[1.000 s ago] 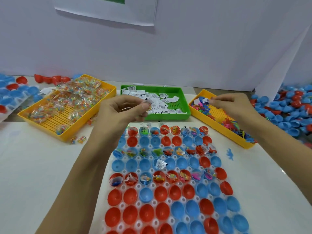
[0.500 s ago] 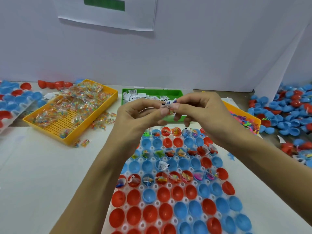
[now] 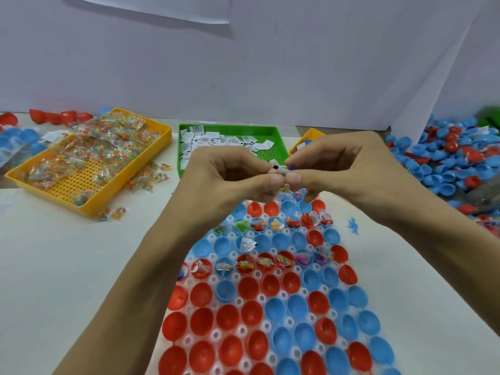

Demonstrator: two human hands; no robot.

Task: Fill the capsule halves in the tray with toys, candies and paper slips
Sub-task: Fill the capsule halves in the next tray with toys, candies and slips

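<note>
Yellow candy tray (image 3: pixel 89 182) at 10 o'clock – tilted across the table, candy packets (image 3: pixel 97 147) heaped at its far end, a few spilled off the near rim toward 9. Prob. set there so the left hand reaches it w/o crossing the work.

Green tray (image 3: pixel 270 129) at 12, paper slips (image 3: pixel 213 139) piled along its back – dead centre, either hand can get at it.

Left hand (image 3: pixel 230 180) held up above the far rows of the capsule tray (image 3: pixel 259 293), thumb and fingertips pinching a small white paper slip (image 3: pixel 280 170) at centre. Right hand (image 3: pixel 346 171) meets it there, its thumb and forefinger nipped on the same bundle – a dark-blue bit shows at the pinch, likely a toy; can't say for sure. Judged: items being gathered in both hands before dropping into one half.

Capsule halves (image 3: pixel 230 319), red and blue, sit mouths-up in the white tray from centre down to 6. Far rows hold bits already; one slip lies alone in a blue half in the mid row; near rows bare.

Second yellow tray (image 3: pixel 311 135) at 1 o'clock, mostly hidden behind right hand. Loose capsule halves (image 3: pixel 443 158) heaped at 2–3 against the white wall.

Room: bare table at 8 and at 4. Forearms bracket the capsule tray, so straight down is the free path.
</note>
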